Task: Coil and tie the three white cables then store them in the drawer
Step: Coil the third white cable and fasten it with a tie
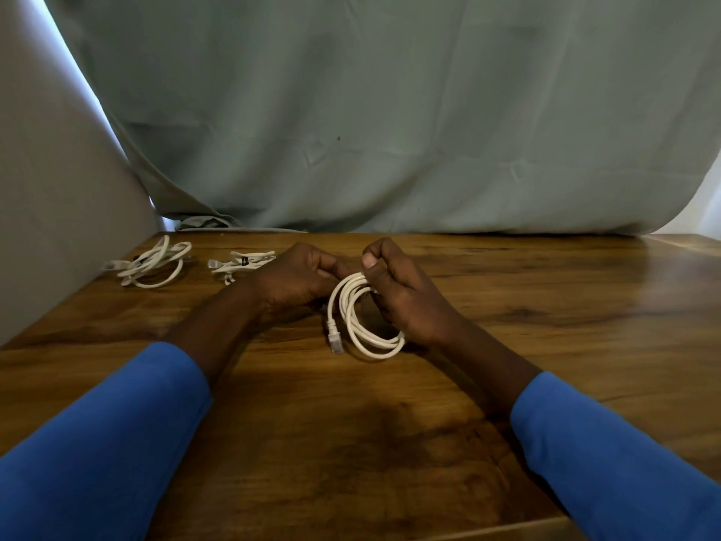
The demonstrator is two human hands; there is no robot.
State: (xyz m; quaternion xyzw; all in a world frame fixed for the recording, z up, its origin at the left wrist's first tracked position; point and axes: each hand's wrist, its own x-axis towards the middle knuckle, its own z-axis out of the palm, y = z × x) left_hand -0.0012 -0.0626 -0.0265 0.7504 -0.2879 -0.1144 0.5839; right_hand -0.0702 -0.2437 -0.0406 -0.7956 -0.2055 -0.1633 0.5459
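While its blue sleeve (97,435) lies along the tabletop from seven o'clock, the left hand (300,283) sits just left of centre with its fingers curled in and its thumb stretched towards three o'clock, reaching the top of the coiled white cable (363,326). Whether that thumb and forefinger actually pinch the cable cannot be told, since the fingertips are hidden. At the centre of the brown wood-grain table (546,298) this cable stands nearly upright in several round loops. Its clear plastic plug (335,342) hangs at the coil's seven o'clock, close to the wood. The right hand (405,302) grips the coil from its three o'clock side, thumb pressed down on the top of the loops and curled fingers passing through them, while its blue sleeve (616,454) comes in from five o'clock. Round about, a pale grey panel (50,212) stands at nine o'clock. Beside it, at ten o'clock on the table, lies a loose white cable (152,263) in slack loops, and just right of it, at eleven o'clock, a flat white cable bundle (242,263) cinched by a black band (244,261) too small to read. It is partly hidden behind the left wrist. A creased grey-green cloth (390,111) hangs across the back from ten to two o'clock.
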